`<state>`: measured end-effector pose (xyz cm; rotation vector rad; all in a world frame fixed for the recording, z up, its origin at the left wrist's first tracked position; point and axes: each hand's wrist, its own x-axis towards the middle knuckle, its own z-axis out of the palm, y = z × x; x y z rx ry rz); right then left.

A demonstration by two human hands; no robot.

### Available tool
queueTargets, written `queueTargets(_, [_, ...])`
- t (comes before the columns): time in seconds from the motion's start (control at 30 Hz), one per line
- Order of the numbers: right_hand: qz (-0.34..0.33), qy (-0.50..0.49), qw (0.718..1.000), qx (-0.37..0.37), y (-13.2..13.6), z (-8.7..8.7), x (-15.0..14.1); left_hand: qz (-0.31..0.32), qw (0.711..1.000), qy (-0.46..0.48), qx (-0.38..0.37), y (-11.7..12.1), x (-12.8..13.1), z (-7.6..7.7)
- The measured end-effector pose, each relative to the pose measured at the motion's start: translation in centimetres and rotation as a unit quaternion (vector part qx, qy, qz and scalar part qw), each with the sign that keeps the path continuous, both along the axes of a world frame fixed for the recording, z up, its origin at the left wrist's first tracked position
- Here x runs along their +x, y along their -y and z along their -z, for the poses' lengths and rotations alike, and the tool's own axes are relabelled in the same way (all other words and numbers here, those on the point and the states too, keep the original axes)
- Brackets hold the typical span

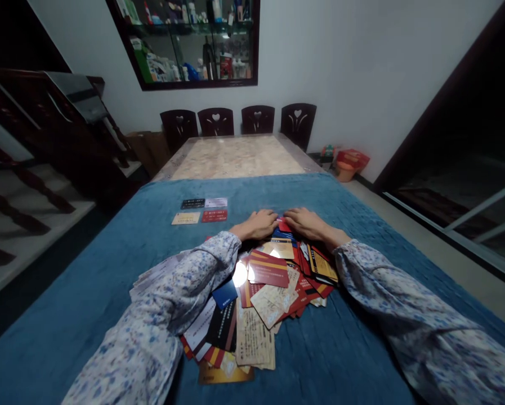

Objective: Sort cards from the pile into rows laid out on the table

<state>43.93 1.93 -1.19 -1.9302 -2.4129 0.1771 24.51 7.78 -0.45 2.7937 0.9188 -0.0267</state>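
A loose pile of several cards (260,292), red, beige, black and blue, lies on a blue cloth (108,281) in front of me. My left hand (257,224) and my right hand (309,223) rest side by side at the far edge of the pile, palms down, fingers curled over the cards there. A red card (284,226) shows between the two hands. My sleeves are floral. Whether either hand grips a card is hidden. Beyond the pile to the left, a few cards lie in two neat rows: black (192,203), white (215,202), beige (186,218), red (214,215).
The cloth covers the near part of a long table whose marble-patterned top (235,157) shows beyond. Several dark chairs (257,119) line the far end. A glass cabinet (193,39) hangs on the wall. A wooden staircase (45,140) stands at left, and a red bag (351,160) lies on the floor.
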Motion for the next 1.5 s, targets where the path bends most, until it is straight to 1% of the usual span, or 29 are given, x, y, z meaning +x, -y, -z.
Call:
queueTargets(0.1, [0.015, -0.025, 1.000, -0.012, 0.8, 0.0, 0.0, -0.002, 1.000, -0.012, 0.014, 0.6, -0.2, -0.3])
queueTargets(0.2, [-0.008, -0.050, 0.999, -0.009, 1.4, -0.1, 0.0, -0.003, 1.000, -0.016, 0.025, 1.3, -1.0, -0.6])
queueTargets(0.33, [-0.040, -0.087, 0.995, -0.009, 2.3, -0.2, 0.1, -0.011, 0.999, -0.013, 0.035, 2.1, -2.0, -0.1])
queueTargets(0.47, [-0.068, -0.108, 0.992, -0.010, 3.1, -0.4, 0.0, -0.019, 1.000, 0.007, 0.022, 3.5, -2.9, 0.3])
queueTargets(0.57, [-0.079, -0.118, 0.990, -0.009, 3.3, -0.3, -0.2, -0.023, 1.000, 0.011, 0.015, 4.8, -3.7, 0.0])
queueTargets(0.67, [-0.089, -0.126, 0.988, -0.009, 3.2, -0.1, -0.5, -0.025, 0.999, 0.010, 0.027, 6.0, -4.3, -0.1])
queueTargets(0.8, [-0.100, -0.135, 0.986, -0.014, 3.4, -0.1, -0.8, -0.023, 0.999, 0.010, 0.033, 6.9, -4.8, -0.2])
queueTargets(1.0, [-0.111, -0.179, 0.977, -0.021, 4.4, -0.9, -0.4, -0.027, 0.999, -0.009, 0.042, 6.8, -4.7, -1.2])
queueTargets(1.13, [-0.116, -0.207, 0.971, 0.019, 4.9, -1.1, 0.6, -0.037, 0.997, -0.020, 0.062, 6.4, -4.4, -1.7])
queueTargets(1.23, [-0.090, -0.187, 0.976, 0.062, 5.1, -1.0, 1.7, -0.038, 0.996, -0.006, 0.076, 6.0, -4.1, -1.8])
queueTargets(1.33, [-0.059, -0.153, 0.983, 0.087, 5.3, -1.0, 3.0, -0.037, 0.997, 0.012, 0.073, 5.3, -3.9, -1.9])
queueTargets(1.4, [-0.042, -0.133, 0.985, 0.097, 5.5, -1.1, 3.8, -0.023, 0.998, 0.030, 0.057, 4.8, -3.5, -2.0])
queueTargets(1.5, [-0.029, -0.099, 0.989, 0.107, 5.9, -1.1, 4.7, 0.018, 0.998, 0.058, 0.036, 4.4, -2.5, -2.0])
